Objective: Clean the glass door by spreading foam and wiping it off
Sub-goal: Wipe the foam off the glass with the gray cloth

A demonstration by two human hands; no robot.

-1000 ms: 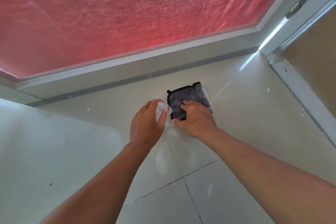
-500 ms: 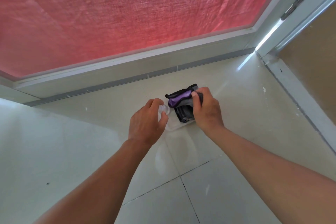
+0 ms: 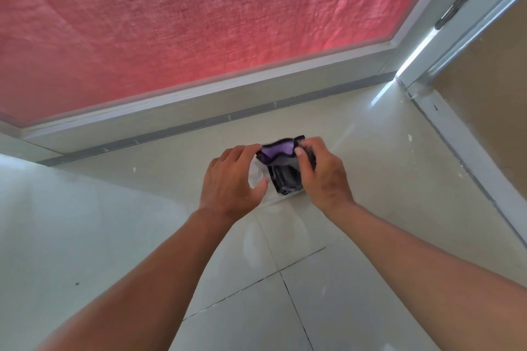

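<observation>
On floor tile (image 3: 370,179), cloth (image 3: 285,171) pinched between right hand (image 3: 322,177) fingers; left hand (image 3: 231,179) fingers grip its purple edge.

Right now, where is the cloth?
The cloth is at centre, low over the tiled floor, pinched between the left hand and right hand.

Both hands on bunched grey-purple cloth (image 3: 285,172) over pale floor tile (image 3: 370,179). Right hand (image 3: 322,174) grips it at 3 o'clock; left hand (image 3: 232,179) pinches at 9 (possibly clear plastic underneath). Red-backed glass door (image 3: 199,17) at 12.
</observation>
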